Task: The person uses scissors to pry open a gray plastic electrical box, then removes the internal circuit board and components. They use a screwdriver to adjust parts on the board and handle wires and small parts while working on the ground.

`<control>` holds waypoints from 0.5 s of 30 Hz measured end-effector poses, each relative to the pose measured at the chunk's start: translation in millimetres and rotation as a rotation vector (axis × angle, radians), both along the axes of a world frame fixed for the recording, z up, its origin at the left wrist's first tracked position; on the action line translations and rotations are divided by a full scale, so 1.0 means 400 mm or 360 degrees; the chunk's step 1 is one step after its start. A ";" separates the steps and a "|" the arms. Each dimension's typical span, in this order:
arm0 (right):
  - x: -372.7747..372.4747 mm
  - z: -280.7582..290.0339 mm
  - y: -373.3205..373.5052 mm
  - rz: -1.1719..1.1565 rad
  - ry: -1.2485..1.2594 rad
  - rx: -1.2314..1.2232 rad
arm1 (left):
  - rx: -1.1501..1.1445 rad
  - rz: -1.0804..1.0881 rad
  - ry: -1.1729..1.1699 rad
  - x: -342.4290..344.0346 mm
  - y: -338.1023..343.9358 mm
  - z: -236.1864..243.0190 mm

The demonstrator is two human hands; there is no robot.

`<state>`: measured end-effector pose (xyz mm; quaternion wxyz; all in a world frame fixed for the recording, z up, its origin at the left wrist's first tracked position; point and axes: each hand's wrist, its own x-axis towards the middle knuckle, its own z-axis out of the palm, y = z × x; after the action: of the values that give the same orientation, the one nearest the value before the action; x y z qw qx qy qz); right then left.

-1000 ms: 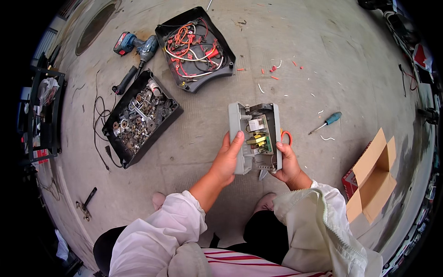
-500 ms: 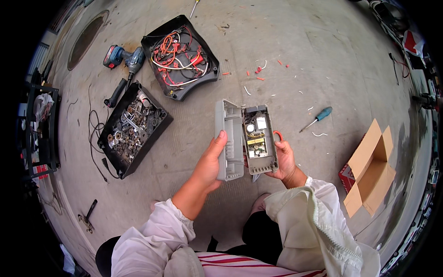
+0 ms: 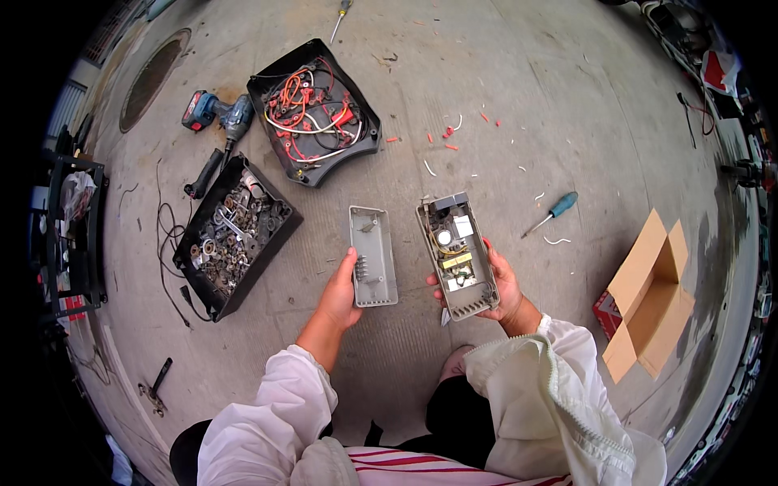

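Note:
My left hand [image 3: 339, 293] grips the near left edge of a grey plastic cover [image 3: 378, 251], its hollow inside facing up with small posts and ribs showing. My right hand [image 3: 504, 283] is wrapped round the other half, an open grey charger housing [image 3: 429, 251], thumb on its right side and fingertips showing at the left. Inside this housing sits a circuit board [image 3: 458, 259] with white, yellow and dark parts. The two halves are apart, with a strip of floor visible between them. Part of a metallic thing [image 3: 445, 317] shows under the housing.
A black tray of metal hardware [image 3: 271, 271] and a black shell with red and white wires [image 3: 369, 146] lie left. Nearby is a cordless impact wrench [image 3: 235, 117]. To the right are a teal screwdriver [image 3: 562, 204] and an open cardboard box [image 3: 644, 279]. Wire scraps [image 3: 450, 131] litter the floor.
The cover has moved left, away from the housing, and turned so its inside faces up. The housing in my right hand has tilted slightly and shifted a little.

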<state>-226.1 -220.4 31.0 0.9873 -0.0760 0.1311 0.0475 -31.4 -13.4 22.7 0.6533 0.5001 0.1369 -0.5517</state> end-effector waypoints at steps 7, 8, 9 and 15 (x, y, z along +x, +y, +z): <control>0.005 0.039 0.015 0.0149 0.0135 -0.0521 | 0.0850 -0.0368 -0.1153 -0.031 0.060 -0.091; 0.003 0.046 0.016 0.0162 0.0163 -0.0553 | 0.0899 -0.0403 -0.1546 -0.027 0.035 -0.080; 0.003 0.051 0.019 0.0176 0.0186 -0.0582 | 0.0947 -0.0434 -0.1944 -0.022 0.009 -0.062; 0.029 0.078 0.070 0.0258 0.0279 -0.0649 | -0.0440 -0.0251 0.0016 -0.052 -0.104 0.131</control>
<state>-214.4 -192.2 62.2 0.9293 -0.2798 0.2166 0.1054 -52.1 -55.0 75.2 0.6697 0.4120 0.0232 -0.6174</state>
